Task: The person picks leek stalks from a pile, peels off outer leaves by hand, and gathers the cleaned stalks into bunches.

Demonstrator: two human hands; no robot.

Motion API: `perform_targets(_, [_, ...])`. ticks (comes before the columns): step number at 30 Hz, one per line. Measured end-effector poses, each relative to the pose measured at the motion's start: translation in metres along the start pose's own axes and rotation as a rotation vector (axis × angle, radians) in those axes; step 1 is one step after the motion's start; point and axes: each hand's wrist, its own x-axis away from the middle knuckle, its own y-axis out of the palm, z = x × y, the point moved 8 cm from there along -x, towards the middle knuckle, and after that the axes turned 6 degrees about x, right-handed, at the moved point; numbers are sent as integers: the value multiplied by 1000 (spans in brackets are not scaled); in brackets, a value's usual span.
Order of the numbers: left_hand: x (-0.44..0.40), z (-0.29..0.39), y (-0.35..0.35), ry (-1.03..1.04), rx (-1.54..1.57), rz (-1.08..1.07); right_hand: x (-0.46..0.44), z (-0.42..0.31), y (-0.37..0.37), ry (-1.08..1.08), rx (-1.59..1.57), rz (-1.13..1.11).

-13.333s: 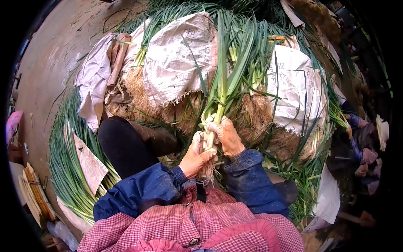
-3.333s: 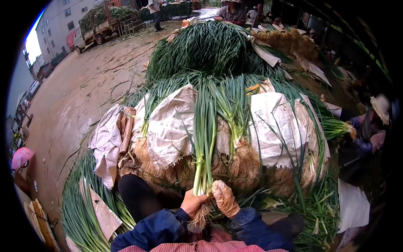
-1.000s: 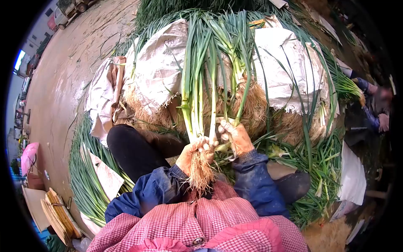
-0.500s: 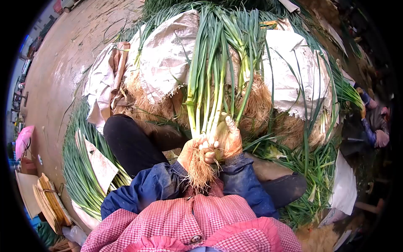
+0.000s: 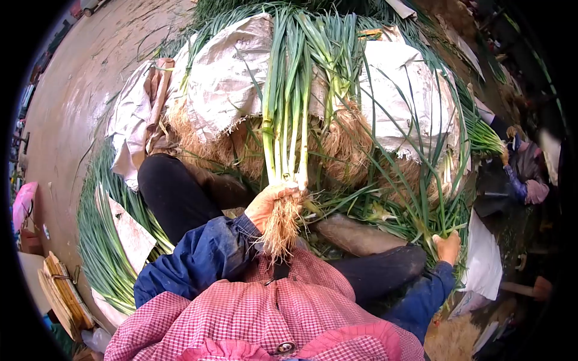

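My left hand (image 5: 271, 201) is closed around the lower white stems of a bunch of green onions (image 5: 288, 141). Brown stringy roots (image 5: 280, 225) hang below the fist, and the long leaves point away from me over the pile. Off to the right, my right hand (image 5: 447, 246) is low beside my knee with its fingers curled. Long green leaves (image 5: 426, 201) run down into it and seem gripped there; their ends are partly hidden by the hand. Loose cut leaves (image 5: 385, 216) lie around that spot.
Ahead are heaped green onions with root clumps (image 5: 349, 141), partly covered by white woven sacks (image 5: 403, 90). More green onions (image 5: 102, 222) lie on my left. At far right a co-worker's sleeve (image 5: 515, 180) shows beside another bunch. Wooden boards (image 5: 63, 295) stand at lower left.
My right hand has left the bunch and moved far right and down beside my knee, with leaves trailing from it. The left hand keeps its hold on the bunch. The view shifted slightly.
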Motion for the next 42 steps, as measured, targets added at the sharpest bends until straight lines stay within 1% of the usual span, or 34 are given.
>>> perform_targets(1, [0,-1,-7,23,-70,20,0,-2,-5,-125,242,182])
perform_targets(2, [5,-3,0,9,-134,53,38,-97,44,-116,-172,25])
perform_targets(3, [7,-5,3,37,-185,58,47,-133,97,-140,-264,-251])
perform_targets(5, [7,-9,13,75,-233,97,79,-199,203,-260,-455,-571])
perform_targets(6, [7,-8,12,133,-259,70,95,-226,246,-374,-502,-692])
perform_targets(7, [11,-3,8,191,-308,103,93,-219,281,-400,-486,-675])
perform_targets(8, [16,6,8,257,-352,130,96,-233,299,-433,-465,-660])
perform_targets(9, [20,13,4,282,-303,162,99,-232,301,-368,-598,-693])
perform_targets(10, [28,19,22,303,-288,122,116,-242,281,-288,-715,-731])
perform_targets(11, [25,23,6,284,-255,115,133,-253,260,-222,-763,-839])
perform_targets(12, [22,23,-13,258,-219,112,141,-251,250,-233,-965,-980])
perform_targets(14, [19,24,-13,253,-249,103,139,-248,234,-145,-1064,-966])
perform_targets(16, [18,14,-10,185,-185,88,124,-252,245,-186,-648,-827])
perform_targets(18, [13,14,-14,209,-222,105,116,-264,280,-321,-379,-748])
perform_targets(19, [15,16,-10,175,-272,78,117,-274,293,-385,-422,-801])
perform_targets(20, [19,18,-8,148,-318,55,115,-272,302,-345,-366,-817])
perform_targets(21, [23,23,-10,192,-277,91,114,-270,310,-305,-311,-834])
perform_targets(22, [27,27,-7,211,-263,97,114,-261,318,-249,-461,-826])
perform_targets(24, [31,25,-7,203,-230,91,141,-273,300,-47,-848,-899])
perform_targets(25, [24,23,-15,205,-201,35,146,-272,296,-115,-842,-898])
perform_targets(26, [23,21,-10,197,-201,35,149,-259,293,-3,-833,-884])
perform_targets(28, [21,18,-3,182,-193,73,160,-268,255,-47,-1091,-1051])
perform_targets(29, [20,18,-8,173,-248,108,158,-272,239,-117,-984,-1052])
perform_targets(30, [19,19,-10,175,-246,110,152,-278,228,-252,-669,-958])
perform_targets(32, [19,16,-14,196,-307,163,133,-307,232,-509,-738,-617])
perform_targets(33, [17,13,-11,221,-340,180,121,-327,237,-745,-472,-327])
perform_targets(35, [13,12,-4,268,-431,219,99,-337,280,-896,-217,-160])
perform_targets(36, [15,12,-5,285,-483,248,90,-332,308,-835,-237,-295])
perform_targets(37, [17,17,-4,331,-525,259,90,-332,303,-675,-349,-397])
perform_targets(38, [17,18,-11,322,-539,273,93,-332,283,-699,-364,-413])
perform_targets(39, [16,25,-15,339,-523,292,85,-314,270,-567,-541,-474])
perform_targets(40, [20,25,-23,337,-499,323,88,-302,241,-338,-722,-629])
perform_targets(41, [19,24,-29,305,-405,324,77,-279,212,-327,-931,-562])
perform_targets(42, [17,24,-32,295,-416,309,57,-243,186,-254,-996,-477])
